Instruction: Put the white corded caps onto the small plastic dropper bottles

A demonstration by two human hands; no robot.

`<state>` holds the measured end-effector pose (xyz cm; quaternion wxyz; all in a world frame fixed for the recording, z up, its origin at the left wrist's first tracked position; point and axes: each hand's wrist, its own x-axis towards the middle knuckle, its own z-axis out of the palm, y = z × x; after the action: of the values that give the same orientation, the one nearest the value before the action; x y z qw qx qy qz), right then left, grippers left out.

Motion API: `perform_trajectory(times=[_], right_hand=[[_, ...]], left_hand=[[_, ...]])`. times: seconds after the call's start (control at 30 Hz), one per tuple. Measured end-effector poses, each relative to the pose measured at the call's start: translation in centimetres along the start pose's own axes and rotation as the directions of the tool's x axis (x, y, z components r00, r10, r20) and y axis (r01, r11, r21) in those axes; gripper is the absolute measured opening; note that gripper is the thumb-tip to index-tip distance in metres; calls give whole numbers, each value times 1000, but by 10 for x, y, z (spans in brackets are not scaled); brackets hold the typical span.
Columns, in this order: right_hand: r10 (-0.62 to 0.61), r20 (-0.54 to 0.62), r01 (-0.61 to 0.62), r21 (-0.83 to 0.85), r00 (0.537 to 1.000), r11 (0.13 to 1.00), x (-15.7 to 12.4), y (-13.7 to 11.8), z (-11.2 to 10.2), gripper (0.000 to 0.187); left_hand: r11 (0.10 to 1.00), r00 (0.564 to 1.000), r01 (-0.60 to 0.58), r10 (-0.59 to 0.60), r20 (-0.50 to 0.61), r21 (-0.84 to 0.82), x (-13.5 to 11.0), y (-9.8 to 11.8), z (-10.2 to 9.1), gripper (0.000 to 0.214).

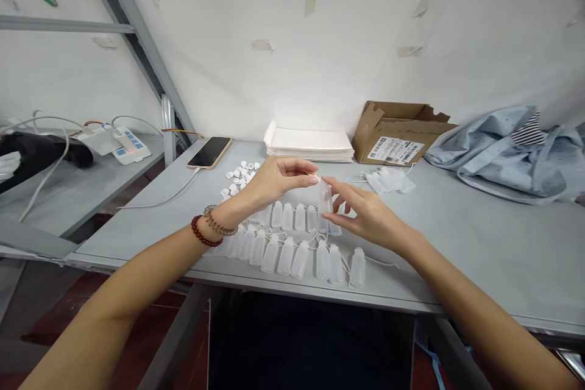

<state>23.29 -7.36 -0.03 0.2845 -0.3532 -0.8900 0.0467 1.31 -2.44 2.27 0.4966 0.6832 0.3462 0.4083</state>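
Observation:
Over the rows of bottles, my right hand (361,210) holds a small translucent plastic bottle (325,200) upright between thumb and fingers. My left hand (286,180) pinches at the mouth of this bottle; a bit of white shows at its fingertips, too small to name. Below both hands, several similar bottles (271,254) lie in two rows on the grey table (479,250), with thin white cords among them. Loose white caps (240,177) are scattered just behind my left forearm.
At the back stand a stack of white sheets or trays (308,145) and an open cardboard box (402,134). More bottles (390,180) lie before the box. Bluish cloth (507,152) is heaped at right. A phone (210,152) with a cable and a power strip (130,145) are at left.

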Motion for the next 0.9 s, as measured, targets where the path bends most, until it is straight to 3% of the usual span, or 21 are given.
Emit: perform_trajectory(times=[0.33, 0.6, 0.9], right_hand=[[-107, -50, 106, -23, 993, 994, 0, -2, 1, 69], [-133, -86, 132, -12, 987, 991, 0, -4, 1, 61], [-88, -80, 96, 99, 993, 990, 3, -10, -5, 47]], left_hand=[[993, 997, 47, -40, 66, -109, -2, -4, 4, 25], [998, 993, 65, -62, 102, -23, -1, 2, -8, 23], [990, 960, 111, -130, 246, 92, 0, 11, -22, 20]])
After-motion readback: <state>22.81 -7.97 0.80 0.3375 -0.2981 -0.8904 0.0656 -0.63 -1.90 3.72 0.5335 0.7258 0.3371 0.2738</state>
